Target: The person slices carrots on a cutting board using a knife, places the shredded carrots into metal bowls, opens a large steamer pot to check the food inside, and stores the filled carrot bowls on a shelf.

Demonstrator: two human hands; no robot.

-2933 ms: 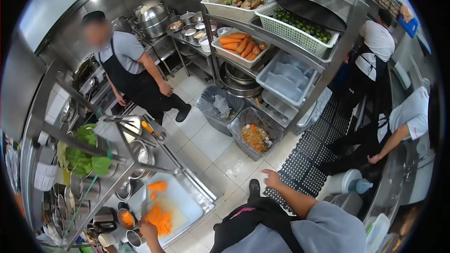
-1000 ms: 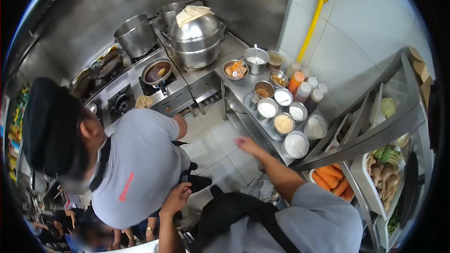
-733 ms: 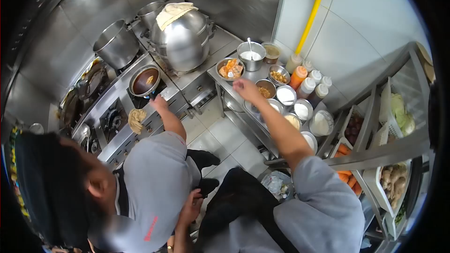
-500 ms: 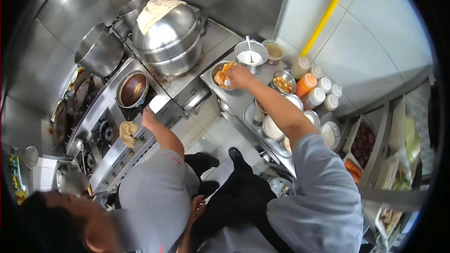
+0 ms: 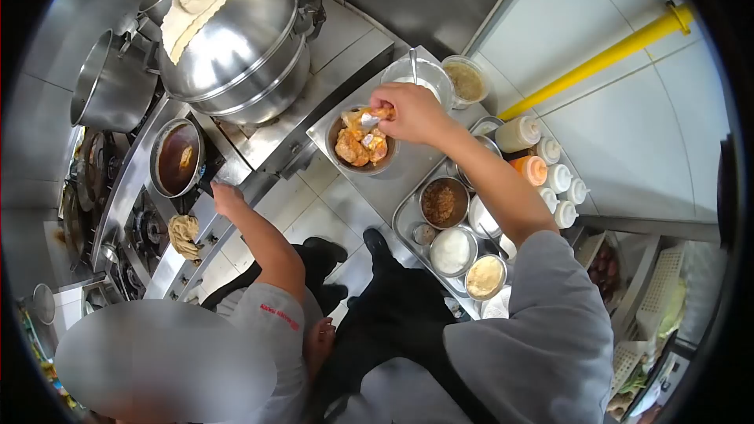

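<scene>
Over the metal bowl (image 5: 336, 157) of orange-coated food pieces (image 5: 353, 149), my right hand (image 5: 412, 112) is closed on one such piece (image 5: 381, 113). Small white bits show among the pieces. Just behind that hand stands a pot of white contents (image 5: 434, 81) with a spoon in it. My left hand (image 5: 320, 341) hangs low beside my black apron, close to the co-worker's sleeve; its fingers are mostly hidden. A co-worker's hand (image 5: 228, 198) grips the handle of a pan (image 5: 179, 159) of dark brown sauce on the stove.
A large domed steamer (image 5: 236, 39) with a cloth on top stands at the back left, near a tall pot (image 5: 114, 86). Bowls of powders, including a yellowish one (image 5: 485, 276), and squeeze bottles (image 5: 530, 169) line the right counter. The co-worker (image 5: 267, 330) stands close on my left.
The view has turned from the prep area to the stove and counter and come closer. My right hand has reached to the bowl and lifted a piece. The co-worker's hand has taken the pan handle.
</scene>
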